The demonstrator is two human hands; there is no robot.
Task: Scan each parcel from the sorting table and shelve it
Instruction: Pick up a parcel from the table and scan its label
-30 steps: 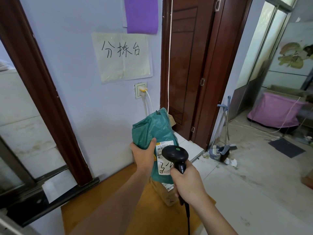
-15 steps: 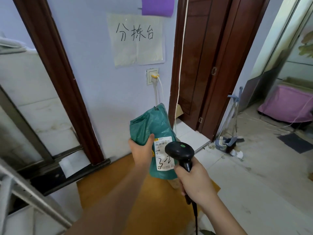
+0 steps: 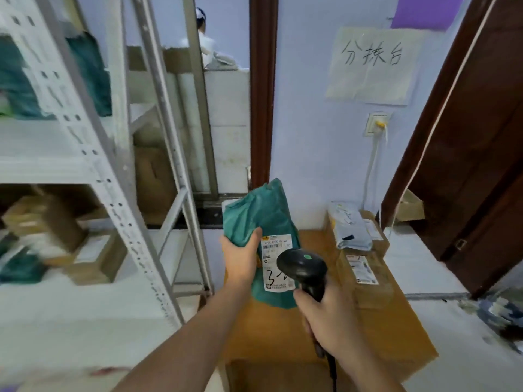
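Wooden sorting table (image 3: 396,343), 5 o'clock: a cardboard box (image 3: 368,275) on it, a grey mailer (image 3: 352,230) on the box. Metal shelf rack (image 3: 119,193), 9 o'clock: cartons, green bags.

A handwritten paper sign (image 3: 372,65) hangs on the pale wall below a purple sheet (image 3: 427,11), above a wall socket (image 3: 377,124), beside a dark wooden door (image 3: 478,154).
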